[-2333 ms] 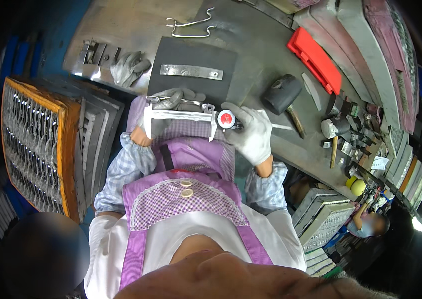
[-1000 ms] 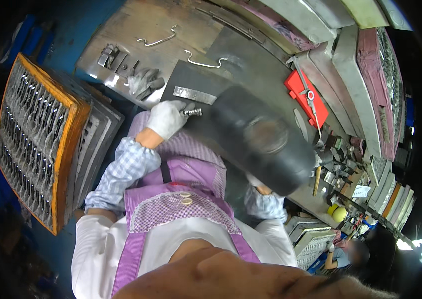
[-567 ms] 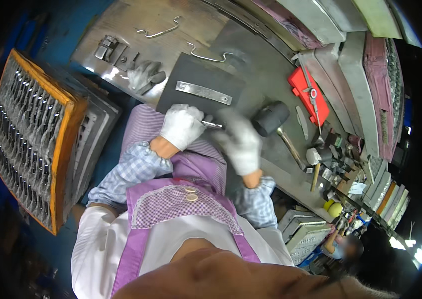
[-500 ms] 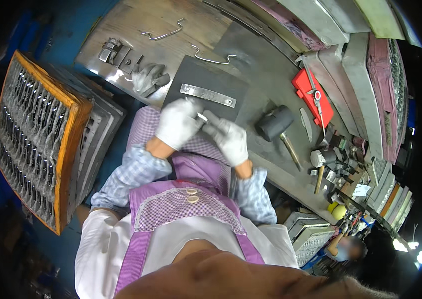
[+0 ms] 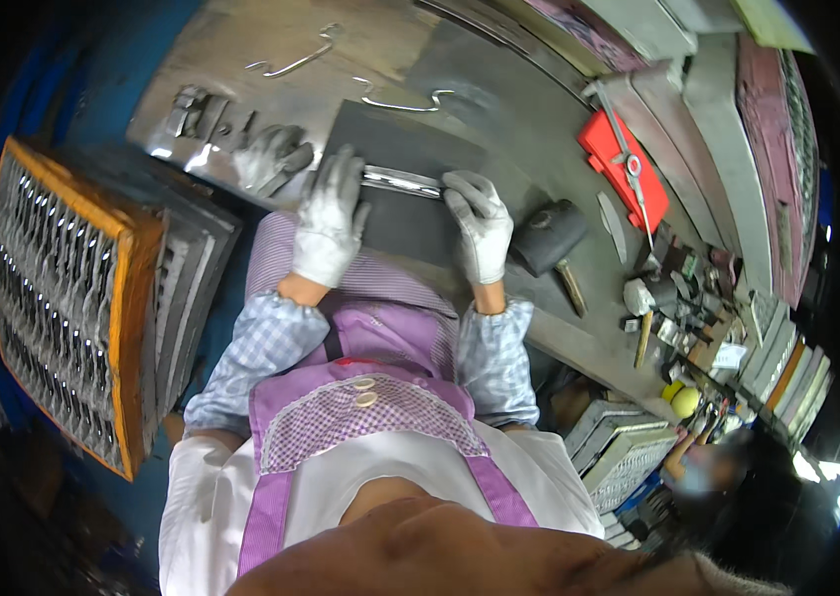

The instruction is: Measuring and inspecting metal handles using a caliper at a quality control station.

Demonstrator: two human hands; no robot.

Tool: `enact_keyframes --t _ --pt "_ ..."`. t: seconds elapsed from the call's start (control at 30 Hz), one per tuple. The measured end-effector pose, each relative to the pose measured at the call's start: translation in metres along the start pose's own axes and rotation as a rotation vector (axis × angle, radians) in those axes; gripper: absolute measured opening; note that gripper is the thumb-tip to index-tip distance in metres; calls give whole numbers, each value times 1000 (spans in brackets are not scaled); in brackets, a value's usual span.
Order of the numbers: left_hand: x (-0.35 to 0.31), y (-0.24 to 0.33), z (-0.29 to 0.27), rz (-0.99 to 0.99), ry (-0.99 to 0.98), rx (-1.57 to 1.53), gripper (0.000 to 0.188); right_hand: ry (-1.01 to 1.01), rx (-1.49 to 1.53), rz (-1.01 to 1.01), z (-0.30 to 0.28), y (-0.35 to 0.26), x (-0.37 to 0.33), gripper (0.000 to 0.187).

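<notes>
A shiny narrow metal strip [image 5: 402, 182] lies across the dark square pad [image 5: 405, 233] on the bench. My left hand [image 5: 329, 221], in a white glove with greyed fingertips, is at the strip's left end. Its fingers stretch forward and its thumb stands apart. At the other end, my gloved right hand [image 5: 481, 224] has its fingers bent and closed onto the strip's tip. Just left of my left hand lies a crumpled grey glove [image 5: 269, 159]. A black-headed mallet [image 5: 551, 238] rests to the right of my right hand.
Two bent wire hooks [image 5: 405, 103] lie at the bench's far side. A metal fixture [image 5: 190, 114] sits far left. A red case [image 5: 619, 164] carries a dial caliper [image 5: 633, 166]. Smaller tools crowd the right. An orange-framed rack [image 5: 122, 338] of shiny parts stands left. Another person [image 5: 703, 467] is lower right.
My hands were close together at the pad's near edge, around a small shiny piece. They have parted and moved forward to the strip's two ends. The small piece no longer shows.
</notes>
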State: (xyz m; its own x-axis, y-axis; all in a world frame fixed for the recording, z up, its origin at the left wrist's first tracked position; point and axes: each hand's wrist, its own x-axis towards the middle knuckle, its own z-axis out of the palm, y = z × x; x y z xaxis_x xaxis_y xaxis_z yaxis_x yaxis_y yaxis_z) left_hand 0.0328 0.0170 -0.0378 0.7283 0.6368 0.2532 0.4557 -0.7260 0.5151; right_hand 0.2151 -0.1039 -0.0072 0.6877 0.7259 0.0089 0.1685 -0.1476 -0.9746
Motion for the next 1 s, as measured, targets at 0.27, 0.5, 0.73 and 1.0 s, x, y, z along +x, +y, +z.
enact_keyframes --t 0.27,0.5,0.73,1.0 --pt "1 7 16 -33 21 5 72 229 -72 -75 5 44 -16 25" --pt "2 13 16 -25 57 -4 68 248 -218 -205 4 51 -17 25" --pt "3 16 10 -15 56 66 69 261 -58 -82 -1 51 -20 26" --pt "46 68 -35 13 -198 108 42 605 -139 123 -114 -10 -39 31"
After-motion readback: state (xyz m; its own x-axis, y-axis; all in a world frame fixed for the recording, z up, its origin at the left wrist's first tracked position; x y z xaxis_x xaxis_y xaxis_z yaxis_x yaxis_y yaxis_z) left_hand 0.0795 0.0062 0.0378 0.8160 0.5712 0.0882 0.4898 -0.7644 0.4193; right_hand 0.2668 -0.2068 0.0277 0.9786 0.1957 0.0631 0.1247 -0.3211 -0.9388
